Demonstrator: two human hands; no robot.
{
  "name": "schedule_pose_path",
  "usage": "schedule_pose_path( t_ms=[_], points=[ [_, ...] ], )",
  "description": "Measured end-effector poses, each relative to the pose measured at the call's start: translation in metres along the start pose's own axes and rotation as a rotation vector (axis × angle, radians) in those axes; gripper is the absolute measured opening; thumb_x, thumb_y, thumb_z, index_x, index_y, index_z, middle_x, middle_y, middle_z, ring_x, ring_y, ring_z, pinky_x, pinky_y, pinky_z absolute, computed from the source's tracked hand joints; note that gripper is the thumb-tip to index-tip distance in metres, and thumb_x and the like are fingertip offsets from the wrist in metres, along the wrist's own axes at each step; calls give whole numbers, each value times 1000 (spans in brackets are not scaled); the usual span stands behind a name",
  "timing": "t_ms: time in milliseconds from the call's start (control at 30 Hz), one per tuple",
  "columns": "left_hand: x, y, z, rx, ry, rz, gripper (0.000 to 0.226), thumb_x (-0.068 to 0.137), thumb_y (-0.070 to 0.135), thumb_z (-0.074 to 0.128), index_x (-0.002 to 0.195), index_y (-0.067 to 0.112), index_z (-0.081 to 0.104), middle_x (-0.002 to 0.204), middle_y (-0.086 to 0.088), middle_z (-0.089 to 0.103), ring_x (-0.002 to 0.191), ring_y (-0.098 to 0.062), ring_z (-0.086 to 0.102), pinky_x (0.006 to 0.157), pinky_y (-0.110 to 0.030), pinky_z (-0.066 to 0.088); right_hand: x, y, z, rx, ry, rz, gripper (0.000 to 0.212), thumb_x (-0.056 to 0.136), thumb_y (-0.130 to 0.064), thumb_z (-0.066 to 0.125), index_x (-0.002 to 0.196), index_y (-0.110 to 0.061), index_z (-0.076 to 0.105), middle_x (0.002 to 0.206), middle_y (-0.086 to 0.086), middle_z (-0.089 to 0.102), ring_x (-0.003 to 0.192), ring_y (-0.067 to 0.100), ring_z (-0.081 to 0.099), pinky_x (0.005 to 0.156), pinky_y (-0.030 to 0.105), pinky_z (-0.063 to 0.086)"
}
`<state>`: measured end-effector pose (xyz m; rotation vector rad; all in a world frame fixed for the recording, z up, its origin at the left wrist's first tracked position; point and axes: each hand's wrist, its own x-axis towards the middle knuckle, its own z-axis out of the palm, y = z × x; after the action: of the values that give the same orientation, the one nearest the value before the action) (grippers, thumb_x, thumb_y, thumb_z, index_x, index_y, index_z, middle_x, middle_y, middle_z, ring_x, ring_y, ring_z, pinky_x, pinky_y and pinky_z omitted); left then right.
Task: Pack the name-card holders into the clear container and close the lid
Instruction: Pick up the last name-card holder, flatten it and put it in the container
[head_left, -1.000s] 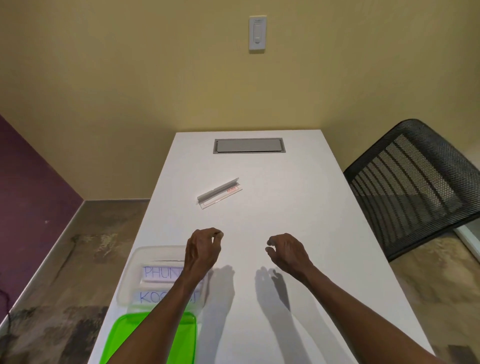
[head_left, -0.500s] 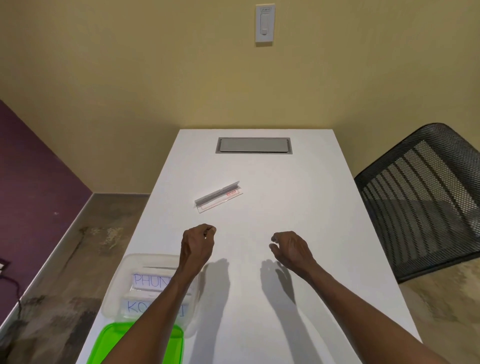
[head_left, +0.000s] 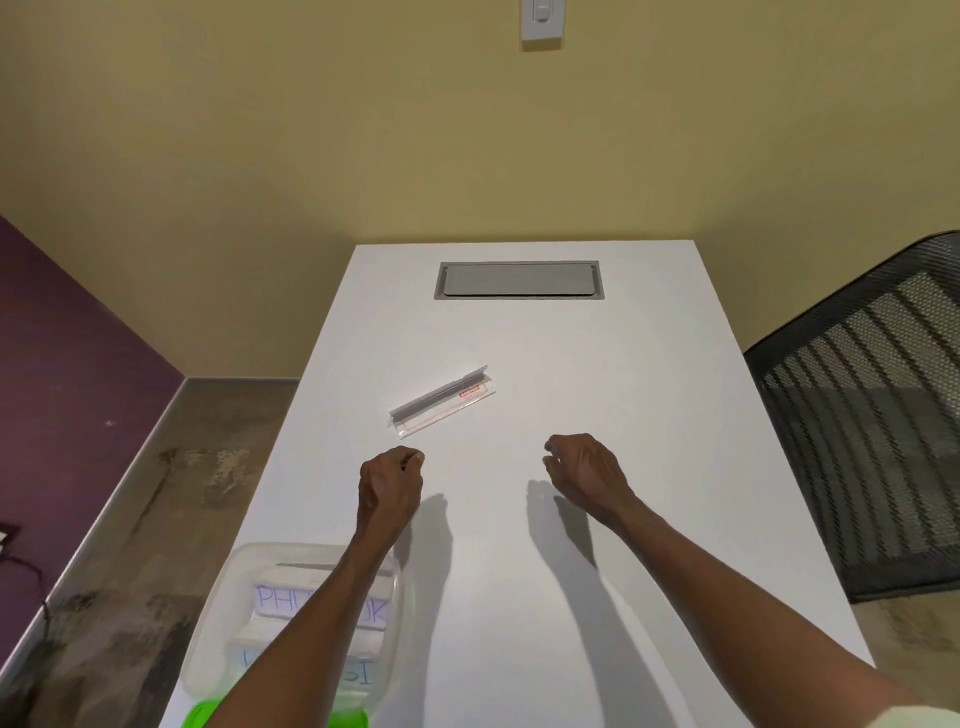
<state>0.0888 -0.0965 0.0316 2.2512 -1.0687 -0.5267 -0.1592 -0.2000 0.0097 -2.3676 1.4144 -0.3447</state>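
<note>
A clear name-card holder (head_left: 441, 401) with a small red label lies at a slant on the white table (head_left: 597, 395), beyond both hands. My left hand (head_left: 390, 488) hovers just short of its near left end, fingers loosely curled and holding nothing. My right hand (head_left: 587, 470) hangs to the right of it, also loosely curled and holding nothing. The clear container (head_left: 244, 582) stands at the table's near left corner under my left forearm, with two name cards with blue writing (head_left: 280, 597) inside. Its green lid (head_left: 200, 716) lies at the bottom edge of the view.
A grey cable hatch (head_left: 518, 280) is set into the table's far end. A black mesh chair (head_left: 862, 415) stands against the right side. A light switch (head_left: 541, 21) is on the yellow wall; the floor drops away on the left.
Both hands have moved forward over the table toward the lying holder. The view has tilted down a little, so the container sits lower in the frame.
</note>
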Motion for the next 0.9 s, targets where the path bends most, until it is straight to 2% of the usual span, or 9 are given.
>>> schedule_pose_path(
  t_ms=[133,300,467,533,600,667,733,800,900],
  points=[
    [24,-10,4,-1,25,-43,25,89,13,50,68,11,62,65,-8,62,66,-26,51,64,-28,36,31,-5,7,-32,-3,-25,32,76,-7,44,69,-22,16,61,0,18,66,21,19,50,30,13],
    [59,-21,4,-75,115,-161,25,89,6,47,77,8,68,74,-2,59,75,-21,50,70,-25,35,67,-5,22,21,-29,-48,35,71,2,45,75,-26,22,59,-2,10,71,16,19,48,23,5],
    [96,-32,4,-47,126,-228,28,85,-2,42,62,14,41,65,-5,43,68,-21,34,61,-29,27,114,-9,37,187,-49,56,19,67,-5,33,65,-19,20,60,0,16,69,16,15,51,29,17],
    [108,-35,5,-33,114,-225,31,83,-2,41,58,15,32,60,-5,33,66,-22,26,56,-30,22,133,-11,41,235,-89,130,16,69,-3,34,61,-12,44,52,5,42,62,34,29,53,29,37],
    [118,-38,9,-39,104,-237,33,83,0,41,57,16,28,59,-5,30,66,-22,23,54,-31,20,152,-10,46,267,-119,163,28,76,5,39,94,4,61,90,26,67,91,44,58,77,42,54],
    [126,-41,14,-50,89,-255,36,83,2,42,54,17,28,56,-5,32,65,-23,26,57,-31,23,169,-11,50,282,-130,181,35,80,7,39,110,9,55,115,29,63,112,41,57,95,42,49],
    [135,-45,21,-100,72,-294,39,84,4,43,49,17,31,56,-7,36,64,-23,30,61,-30,26,183,-13,52,273,-175,182,39,83,7,37,115,1,57,126,23,60,120,36,54,95,33,42],
    [142,-48,28,-156,53,-348,36,82,5,44,48,15,39,60,-11,41,64,-24,33,63,-30,27,196,-14,55,248,-233,178,30,83,7,36,99,-8,56,120,23,60,114,35,54,85,30,38],
    [148,-49,36,-242,41,-419,22,79,6,46,57,11,42,65,-12,40,65,-22,32,61,-31,27,208,-17,57,241,-274,189,31,80,8,34,66,-20,33,74,2,47,83,26,42,71,28,30]
  ],
)
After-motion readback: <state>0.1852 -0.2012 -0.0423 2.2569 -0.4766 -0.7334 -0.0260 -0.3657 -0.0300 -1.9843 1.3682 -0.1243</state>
